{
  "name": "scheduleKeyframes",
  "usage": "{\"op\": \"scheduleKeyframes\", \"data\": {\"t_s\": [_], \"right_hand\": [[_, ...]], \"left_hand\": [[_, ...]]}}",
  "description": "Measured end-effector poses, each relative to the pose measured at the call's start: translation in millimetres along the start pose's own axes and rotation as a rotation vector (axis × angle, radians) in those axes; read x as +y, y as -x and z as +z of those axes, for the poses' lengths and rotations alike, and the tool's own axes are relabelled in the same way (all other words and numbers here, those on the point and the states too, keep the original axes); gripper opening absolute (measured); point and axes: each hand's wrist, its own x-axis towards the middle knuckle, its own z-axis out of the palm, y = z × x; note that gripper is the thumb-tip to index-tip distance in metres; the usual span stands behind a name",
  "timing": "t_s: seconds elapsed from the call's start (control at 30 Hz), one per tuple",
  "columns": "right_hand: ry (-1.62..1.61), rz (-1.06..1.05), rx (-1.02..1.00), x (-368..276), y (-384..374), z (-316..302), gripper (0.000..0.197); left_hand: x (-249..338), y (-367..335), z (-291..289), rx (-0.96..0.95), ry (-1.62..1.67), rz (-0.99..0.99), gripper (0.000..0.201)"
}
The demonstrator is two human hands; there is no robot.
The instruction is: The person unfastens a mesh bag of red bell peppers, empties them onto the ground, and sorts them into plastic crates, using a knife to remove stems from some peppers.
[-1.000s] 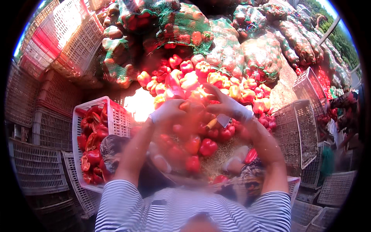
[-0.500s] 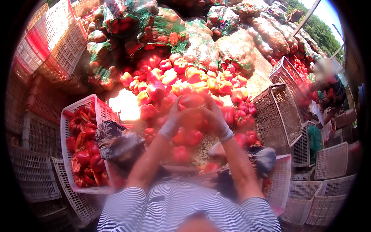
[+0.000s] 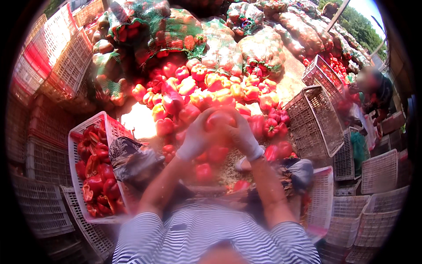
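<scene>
Where grips point(image 3: 196, 133) point(image 3: 241, 135) face, pepper point(image 3: 220, 121) sits between.

- The left hand point(image 3: 196, 134) and right hand point(image 3: 241, 135), spaced apart a second ago, now clasp a red pepper point(image 3: 220, 120) from both sides.
- The yellow-handled tool by the right hand has gone from view.
- More of the pale crate point(image 3: 320, 200) at lower right shows.

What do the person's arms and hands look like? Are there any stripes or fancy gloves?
The left hand and right hand have plain whitish gloves reaching the wrists; blur hides whether they cover the fingertips. The forearms are bare, and the short sleeves have thin white and dark stripes.
</scene>
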Motion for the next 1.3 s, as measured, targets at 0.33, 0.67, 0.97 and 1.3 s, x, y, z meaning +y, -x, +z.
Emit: {"op": "scheduleKeyframes", "data": {"t_s": [0.33,0.67,0.97,1.3], "right_hand": [[-0.192,0.047,0.270,48.9,-8.2,12.7,0.038],[-0.636,0.056,0.393,145.8,-10.8,-3.9,0.031],[-0.731,0.068,0.521,104.2,7.8,-19.3,0.044],[-0.259,-0.062,0.874,83.4,42.9,-2.8,0.044]], "left_hand": [[-10.1,-16.3,16.6,0.056,-0.192,-0.034,0.054],[-38.7,-1.2,57.5,0.019,-0.623,0.249,0.052],[-73.0,-8.9,63.8,-0.043,0.810,-0.237,0.052],[-65.8,-1.9,101.2,0.190,0.191,0.068,0.045]]}}
